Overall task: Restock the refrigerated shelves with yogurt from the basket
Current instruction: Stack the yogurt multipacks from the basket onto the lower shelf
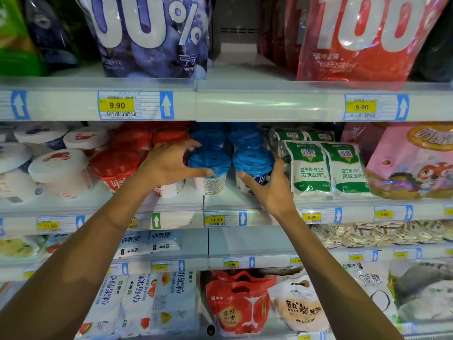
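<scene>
Refrigerated shelves (245, 106) rise in tiers, each front edge carrying yellow price tags; the top tier holds one blue bag (147, 35) on the left and one red bag (362, 38) on the right. Along the middle shelf (228, 201), from the left, stand white-lidded tubs (57, 165), at least four in view, then red-lidded tubs (115, 163), at least three, partly hidden behind a forearm. Next come the blue-lidded yogurt cups, four counted: two at the back (208, 136) and two at the front. The left grip (171, 163), a bare hand, is grasping the front left cup (209, 160), thumb laid across the front just under the lid's rim, fingers arched over the far side of the lid. The right grip (267, 187) is grasping the front right cup (253, 163), thumb on the wall below the lid, fingers curled round its right side. These two cups are just beside each other with a narrow gap between, above an 11.90 tag (215, 220); whether their bases rest on the shelf I cannot tell. Further right stand green-and-white pouches (307, 168), four: two in front, two behind. One pink bag (411, 163) sits at the far right.
</scene>
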